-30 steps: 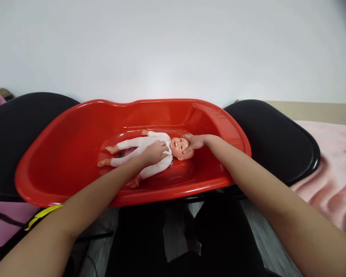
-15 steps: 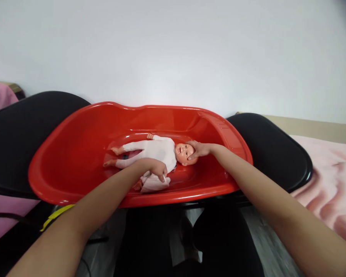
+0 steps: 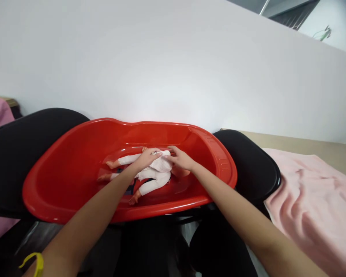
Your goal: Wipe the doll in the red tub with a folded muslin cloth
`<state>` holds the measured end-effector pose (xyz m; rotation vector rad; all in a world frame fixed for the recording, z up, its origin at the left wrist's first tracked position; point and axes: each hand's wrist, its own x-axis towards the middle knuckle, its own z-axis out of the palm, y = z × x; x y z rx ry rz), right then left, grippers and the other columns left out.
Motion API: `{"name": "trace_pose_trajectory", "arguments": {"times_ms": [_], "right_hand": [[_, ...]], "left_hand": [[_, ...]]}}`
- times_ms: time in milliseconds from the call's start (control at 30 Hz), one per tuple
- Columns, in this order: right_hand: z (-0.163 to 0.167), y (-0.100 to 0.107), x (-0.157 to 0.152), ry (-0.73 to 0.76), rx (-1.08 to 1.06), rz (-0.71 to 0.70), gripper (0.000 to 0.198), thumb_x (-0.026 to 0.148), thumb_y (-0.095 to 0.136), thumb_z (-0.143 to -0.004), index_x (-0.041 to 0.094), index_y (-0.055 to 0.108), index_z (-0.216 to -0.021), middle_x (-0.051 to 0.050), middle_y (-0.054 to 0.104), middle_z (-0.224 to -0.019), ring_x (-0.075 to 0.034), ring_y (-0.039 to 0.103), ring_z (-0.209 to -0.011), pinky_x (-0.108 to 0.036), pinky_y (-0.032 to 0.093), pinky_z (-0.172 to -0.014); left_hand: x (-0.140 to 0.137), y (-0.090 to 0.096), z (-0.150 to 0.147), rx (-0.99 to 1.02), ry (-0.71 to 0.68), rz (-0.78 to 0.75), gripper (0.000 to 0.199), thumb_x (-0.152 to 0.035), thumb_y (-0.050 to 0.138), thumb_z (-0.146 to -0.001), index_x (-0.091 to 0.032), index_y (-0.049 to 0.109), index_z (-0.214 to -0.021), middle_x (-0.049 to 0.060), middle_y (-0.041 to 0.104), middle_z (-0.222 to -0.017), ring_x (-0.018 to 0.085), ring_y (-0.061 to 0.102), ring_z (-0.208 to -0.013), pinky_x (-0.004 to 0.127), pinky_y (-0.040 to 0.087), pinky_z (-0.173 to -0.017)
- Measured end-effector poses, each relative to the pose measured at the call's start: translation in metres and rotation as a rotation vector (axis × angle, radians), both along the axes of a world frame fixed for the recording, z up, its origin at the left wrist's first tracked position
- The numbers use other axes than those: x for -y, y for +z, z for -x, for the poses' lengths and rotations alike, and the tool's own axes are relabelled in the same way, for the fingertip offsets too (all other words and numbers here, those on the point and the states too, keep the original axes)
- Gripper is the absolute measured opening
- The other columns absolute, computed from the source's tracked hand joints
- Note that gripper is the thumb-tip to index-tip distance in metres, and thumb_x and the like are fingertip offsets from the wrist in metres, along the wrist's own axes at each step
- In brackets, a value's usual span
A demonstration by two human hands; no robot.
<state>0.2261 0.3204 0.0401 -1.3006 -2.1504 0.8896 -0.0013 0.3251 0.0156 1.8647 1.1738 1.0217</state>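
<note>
A baby doll (image 3: pixel 154 186) in white clothing lies on its back in a red baby bathtub (image 3: pixel 60 173), feet to the left. Its bare feet and one hand show, and its head (image 3: pixel 181 171) is at the right, the face mostly hidden. Over the doll's upper chest and chin is a small white cloth (image 3: pixel 161 164). My left hand (image 3: pixel 148 158) pinches the cloth's left upper edge. From the right, my right hand (image 3: pixel 181 158) grips its other side between thumb and fingers, beside the doll's head.
Black chair seats, left (image 3: pixel 8 165) and right (image 3: pixel 248 161), flank the tub. A pale pink cloth (image 3: pixel 314 192) is spread at the far right. Behind the tub rises a white partition (image 3: pixel 161 69). A yellow band (image 3: pixel 38 264) is around my left forearm.
My left hand has brought the white cloth from beside the doll's near arm up to its chest and chin. My right hand has left the doll's head and taken hold of the cloth.
</note>
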Motion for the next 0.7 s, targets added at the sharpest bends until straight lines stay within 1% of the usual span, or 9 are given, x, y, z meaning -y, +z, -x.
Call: {"name": "trace_pose_trajectory", "arguments": {"times_ms": [100, 133, 200, 300, 400, 500, 567, 633, 700], "right_hand": [[0.002, -0.007, -0.004, -0.007, 0.135, -0.038, 0.034, 0.047, 0.068, -0.088, 0.022, 0.066, -0.112, -0.006, 0.072, -0.106, -0.022, 0.066, -0.093, -0.034, 0.051, -0.084], [0.0, -0.01, -0.007, -0.005, 0.167, -0.051, 0.027, 0.045, 0.069, -0.088, 0.021, 0.067, -0.102, -0.004, 0.072, -0.097, -0.02, 0.065, -0.086, -0.032, 0.05, -0.079], [-0.004, -0.014, -0.012, -0.019, 0.168, -0.06, 0.025, 0.045, 0.067, -0.089, 0.02, 0.065, -0.088, -0.002, 0.07, -0.083, -0.018, 0.062, -0.075, -0.029, 0.047, -0.071], [-0.006, -0.017, -0.015, -0.053, 0.096, -0.052, 0.028, 0.048, 0.066, -0.089, 0.02, 0.062, -0.085, 0.0, 0.067, -0.078, -0.016, 0.06, -0.07, -0.026, 0.044, -0.066], [-0.002, -0.015, -0.014, -0.109, -0.056, -0.029, 0.029, 0.049, 0.064, -0.089, 0.021, 0.059, -0.084, 0.001, 0.066, -0.074, -0.015, 0.06, -0.067, -0.025, 0.043, -0.061], [0.001, -0.01, -0.013, -0.176, -0.16, -0.027, 0.032, 0.051, 0.063, -0.089, 0.021, 0.055, -0.079, 0.001, 0.063, -0.07, -0.015, 0.059, -0.063, -0.025, 0.043, -0.056], [0.003, -0.007, -0.014, -0.219, -0.198, 0.003, 0.031, 0.051, 0.063, -0.088, 0.021, 0.055, -0.08, 0.001, 0.064, -0.072, -0.016, 0.06, -0.063, -0.026, 0.044, -0.056], [0.003, -0.007, -0.016, -0.246, -0.255, 0.052, 0.029, 0.049, 0.064, -0.088, 0.021, 0.056, -0.085, 0.0, 0.066, -0.075, -0.016, 0.062, -0.065, -0.026, 0.046, -0.057], [0.004, -0.009, -0.019, -0.235, -0.326, 0.109, 0.029, 0.05, 0.063, -0.089, 0.021, 0.056, -0.087, -0.001, 0.066, -0.075, -0.017, 0.063, -0.065, -0.027, 0.048, -0.058]], "left_hand": [[-0.004, 0.002, 0.001, 0.043, -0.025, 0.017, 0.033, -0.048, 0.061, -0.088, -0.021, 0.072, -0.102, 0.005, 0.074, -0.105, 0.024, 0.067, -0.098, 0.035, 0.051, -0.091], [-0.005, 0.001, 0.001, 0.053, -0.02, 0.025, 0.033, -0.049, 0.062, -0.088, -0.02, 0.072, -0.102, 0.006, 0.074, -0.105, 0.024, 0.067, -0.097, 0.035, 0.051, -0.091], [-0.007, -0.003, 0.001, 0.046, -0.007, 0.033, 0.035, -0.05, 0.063, -0.087, -0.02, 0.071, -0.102, 0.007, 0.073, -0.106, 0.025, 0.067, -0.099, 0.036, 0.051, -0.092], [-0.011, -0.012, 0.001, 0.011, -0.011, 0.017, 0.038, -0.051, 0.061, -0.087, -0.018, 0.07, -0.105, 0.009, 0.072, -0.11, 0.026, 0.065, -0.105, 0.038, 0.05, -0.096], [-0.015, -0.024, 0.005, -0.054, 0.004, -0.026, 0.038, -0.046, 0.06, -0.088, -0.017, 0.067, -0.112, 0.01, 0.069, -0.113, 0.026, 0.064, -0.107, 0.04, 0.049, -0.098], [-0.016, -0.03, 0.011, -0.228, 0.094, -0.134, 0.033, -0.032, 0.059, -0.086, -0.019, 0.066, -0.116, 0.009, 0.064, -0.116, 0.027, 0.06, -0.113, 0.042, 0.046, -0.105], [-0.015, -0.03, 0.014, -0.336, 0.13, -0.203, 0.037, -0.021, 0.054, -0.085, -0.019, 0.065, -0.12, 0.01, 0.06, -0.121, 0.027, 0.058, -0.117, 0.043, 0.045, -0.107], [-0.012, -0.027, 0.014, -0.383, 0.097, -0.231, 0.046, -0.014, 0.05, -0.083, -0.02, 0.063, -0.127, 0.011, 0.056, -0.127, 0.026, 0.056, -0.121, 0.041, 0.044, -0.109], [-0.01, -0.024, 0.01, -0.394, 0.003, -0.24, 0.053, -0.015, 0.053, -0.083, -0.02, 0.059, -0.135, 0.011, 0.053, -0.134, 0.026, 0.052, -0.128, 0.041, 0.04, -0.115]]}}
